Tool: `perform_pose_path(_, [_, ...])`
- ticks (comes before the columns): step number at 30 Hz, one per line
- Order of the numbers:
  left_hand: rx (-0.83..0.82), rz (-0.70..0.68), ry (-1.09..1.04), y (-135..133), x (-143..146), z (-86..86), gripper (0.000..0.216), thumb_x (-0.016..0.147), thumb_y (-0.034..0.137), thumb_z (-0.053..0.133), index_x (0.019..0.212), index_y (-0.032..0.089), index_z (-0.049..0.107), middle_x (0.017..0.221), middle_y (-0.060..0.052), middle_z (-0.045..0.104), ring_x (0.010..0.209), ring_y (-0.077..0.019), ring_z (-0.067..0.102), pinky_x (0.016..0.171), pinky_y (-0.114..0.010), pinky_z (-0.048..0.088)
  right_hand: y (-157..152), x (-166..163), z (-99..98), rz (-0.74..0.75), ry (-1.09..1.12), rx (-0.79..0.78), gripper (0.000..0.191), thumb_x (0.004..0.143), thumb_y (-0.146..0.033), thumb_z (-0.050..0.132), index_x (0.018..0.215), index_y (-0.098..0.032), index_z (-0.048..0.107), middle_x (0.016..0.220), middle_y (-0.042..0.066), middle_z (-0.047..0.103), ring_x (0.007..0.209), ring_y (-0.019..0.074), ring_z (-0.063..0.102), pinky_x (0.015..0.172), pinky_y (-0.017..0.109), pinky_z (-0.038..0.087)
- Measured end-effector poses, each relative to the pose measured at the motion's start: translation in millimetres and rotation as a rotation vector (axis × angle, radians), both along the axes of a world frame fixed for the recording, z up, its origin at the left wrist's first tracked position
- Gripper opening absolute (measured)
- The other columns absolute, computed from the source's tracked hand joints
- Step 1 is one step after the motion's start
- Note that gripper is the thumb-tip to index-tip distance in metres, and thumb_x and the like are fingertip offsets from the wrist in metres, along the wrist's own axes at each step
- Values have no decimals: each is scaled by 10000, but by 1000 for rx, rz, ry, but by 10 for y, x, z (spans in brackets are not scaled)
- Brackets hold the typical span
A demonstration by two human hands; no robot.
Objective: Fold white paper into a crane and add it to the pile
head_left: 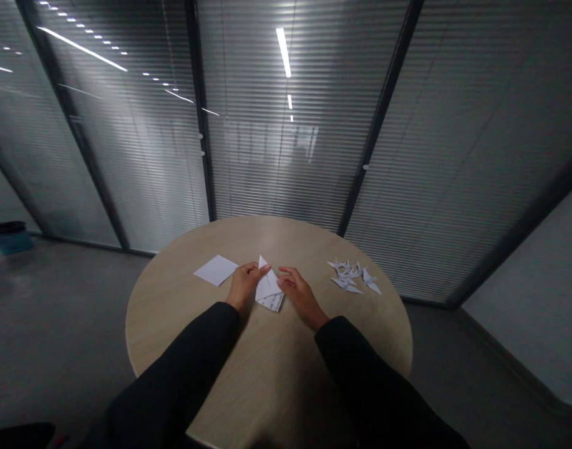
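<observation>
A partly folded white paper (268,288) lies on the round wooden table (183,324) between my hands, one pointed corner raised. My left hand (245,284) pinches the paper's left edge with thumb and forefinger. My right hand (298,290) rests beside the paper's right edge, fingers curled and touching it. Both arms wear dark sleeves.
A flat white paper square (216,270) lies left of my hands. A cluster of several small folded paper figures (352,277) sits to the right. Glass partitions with blinds (286,125) stand behind the table; grey floor surrounds it.
</observation>
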State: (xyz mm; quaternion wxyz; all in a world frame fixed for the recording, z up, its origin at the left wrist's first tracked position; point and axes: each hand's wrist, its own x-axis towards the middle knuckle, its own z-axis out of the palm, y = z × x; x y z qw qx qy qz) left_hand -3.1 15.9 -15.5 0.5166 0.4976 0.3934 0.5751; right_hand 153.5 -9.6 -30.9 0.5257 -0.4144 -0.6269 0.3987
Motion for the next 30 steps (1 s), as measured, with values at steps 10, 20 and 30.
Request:
perform_pose_path(10, [9, 0, 101, -25, 20, 9, 436, 537, 515, 779, 647, 121, 627, 532, -12, 565, 441, -101, 473, 418, -215, 293, -54, -29, 54, 159, 76, -252, 328, 671, -459, 717, 766, -151, 657, 720, 9, 692, 684, 167, 635, 635, 266, 446])
perform_pose_path(20, [95, 4, 250, -92, 25, 85, 404, 600, 518, 727, 624, 124, 640, 523, -6, 535, 452, -93, 417, 424, -215, 254, -75, -20, 67, 169, 49, -272, 346, 643, -444, 734, 789, -131, 711, 714, 21, 703, 658, 173, 631, 629, 272, 447])
perform_pose_path(30, [142, -5, 294, -48, 51, 4, 368, 650, 486, 698, 669, 122, 647, 560, -17, 572, 476, -108, 464, 442, -217, 282, -21, -56, 9, 102, 106, -258, 297, 588, -392, 773, 731, -148, 681, 678, 13, 700, 596, 159, 627, 549, 255, 452])
